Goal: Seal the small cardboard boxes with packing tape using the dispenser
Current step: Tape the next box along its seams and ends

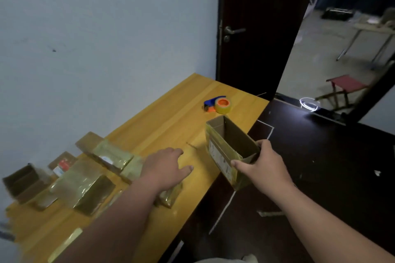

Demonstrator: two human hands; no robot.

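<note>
Right hand pinches the open box by its near wall; light, thin cardboard, dents easily; left hand spread beside it

Desk: set against the wall, its right edge bordered by the floor.
Tape dispenser: laid on the desk's far right part, behind the open box.
Open box: held at the desk's right edge, its near end gripped by the right hand.
Left hand: spread above the desk, left of the open box.
Taped boxes: grouped on the desk's left part, near the wall.
Door: placed behind the desk's far right corner.
</note>
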